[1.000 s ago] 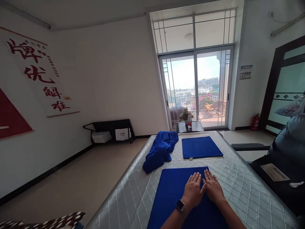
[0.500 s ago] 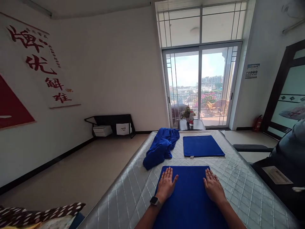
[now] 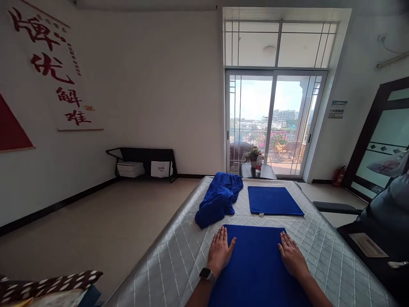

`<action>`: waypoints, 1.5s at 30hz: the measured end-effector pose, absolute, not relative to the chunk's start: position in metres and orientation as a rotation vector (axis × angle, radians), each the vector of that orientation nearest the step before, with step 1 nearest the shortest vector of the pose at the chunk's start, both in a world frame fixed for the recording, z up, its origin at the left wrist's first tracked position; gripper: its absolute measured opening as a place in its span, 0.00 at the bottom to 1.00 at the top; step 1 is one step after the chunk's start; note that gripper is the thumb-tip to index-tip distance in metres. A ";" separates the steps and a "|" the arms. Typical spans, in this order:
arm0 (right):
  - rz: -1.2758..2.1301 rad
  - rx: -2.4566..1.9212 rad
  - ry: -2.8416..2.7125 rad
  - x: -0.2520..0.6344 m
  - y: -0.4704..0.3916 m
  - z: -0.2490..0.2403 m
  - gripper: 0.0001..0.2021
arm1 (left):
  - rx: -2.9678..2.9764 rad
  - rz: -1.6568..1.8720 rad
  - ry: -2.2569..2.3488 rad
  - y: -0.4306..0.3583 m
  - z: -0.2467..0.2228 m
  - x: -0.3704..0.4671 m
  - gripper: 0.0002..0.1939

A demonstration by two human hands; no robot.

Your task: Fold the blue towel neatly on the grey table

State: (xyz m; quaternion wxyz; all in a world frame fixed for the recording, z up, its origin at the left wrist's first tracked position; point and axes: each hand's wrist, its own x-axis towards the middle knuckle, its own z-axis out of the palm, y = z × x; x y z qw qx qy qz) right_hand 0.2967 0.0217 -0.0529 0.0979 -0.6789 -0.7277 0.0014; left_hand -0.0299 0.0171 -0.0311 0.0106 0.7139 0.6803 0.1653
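A flat blue cloth [image 3: 255, 264] lies on the quilted silver mattress [image 3: 172, 260] in front of me. My left hand [image 3: 220, 249], with a watch on the wrist, rests open and palm down at the cloth's left edge. At the right edge lies my right hand [image 3: 292, 253], palm down with its fingers stretched out. Neither hand holds anything. Beyond them is a smaller blue folded piece [image 3: 275, 200] with a small white tag, and to its left a crumpled blue cloth [image 3: 220, 198].
A black chair [image 3: 377, 217] with a card on it stands at the right. Past the mattress's far end, a small table [image 3: 265, 174] holds a plant and a bottle [image 3: 258, 163]. Patterned fabric [image 3: 60, 283] shows at the lower left, a black rack [image 3: 143, 155] by the wall.
The view has tilted and shifted a little. My left hand has slid slightly outward to the cloth's left edge, and my right hand sits slightly further over its right edge.
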 end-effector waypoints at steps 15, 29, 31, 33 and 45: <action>0.025 -2.004 -2.186 0.287 0.051 -0.034 0.31 | 2.197 0.507 2.154 0.021 -0.038 -0.031 0.43; 0.084 -2.022 -2.104 0.289 0.045 -0.032 0.31 | 2.295 0.480 2.159 0.023 -0.049 -0.029 0.40; 0.097 -2.021 -2.100 0.290 0.043 -0.030 0.31 | 2.300 0.432 2.169 0.020 -0.044 -0.027 0.41; 0.106 -2.018 -2.101 0.291 0.042 -0.029 0.31 | 2.301 0.375 2.172 0.020 -0.038 -0.026 0.42; 0.096 -2.001 -2.090 0.294 0.043 -0.031 0.31 | 2.500 0.414 1.853 0.037 -0.010 0.103 0.39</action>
